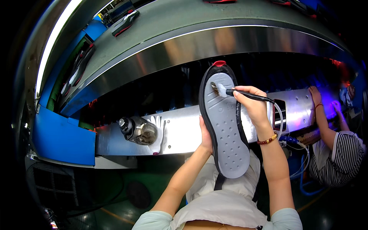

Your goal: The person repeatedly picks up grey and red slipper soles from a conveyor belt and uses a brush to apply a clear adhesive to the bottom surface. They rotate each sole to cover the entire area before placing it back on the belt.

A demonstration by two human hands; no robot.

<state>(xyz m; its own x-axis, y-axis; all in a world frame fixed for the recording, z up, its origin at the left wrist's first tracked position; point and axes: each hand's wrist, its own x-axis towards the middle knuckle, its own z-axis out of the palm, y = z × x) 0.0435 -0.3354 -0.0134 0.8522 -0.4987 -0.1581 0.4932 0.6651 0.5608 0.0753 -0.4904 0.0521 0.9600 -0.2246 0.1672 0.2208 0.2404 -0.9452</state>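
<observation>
A shoe sole (230,134), grey inside with a black rim and a red tip (219,63), stands tilted above my lap, its long side running away from me. My left hand (206,135) grips its left edge; most of those fingers are hidden behind it. In my right hand (253,106) is a brush (238,93) with a black handle, pinched between thumb and fingers. Its pale, dark-tipped bristles (217,89) touch the grey surface near the far end. From the handle a clear tube (283,119) curves down past my right wrist.
A dark-capped bottle (142,131) and a white glove (158,132) lie on the steel ledge (184,134) to the left. Beyond, a green conveyor belt (165,28) carries several shoe parts (125,23). A co-worker in a striped top (345,159) reaches over the ledge at right, under violet light.
</observation>
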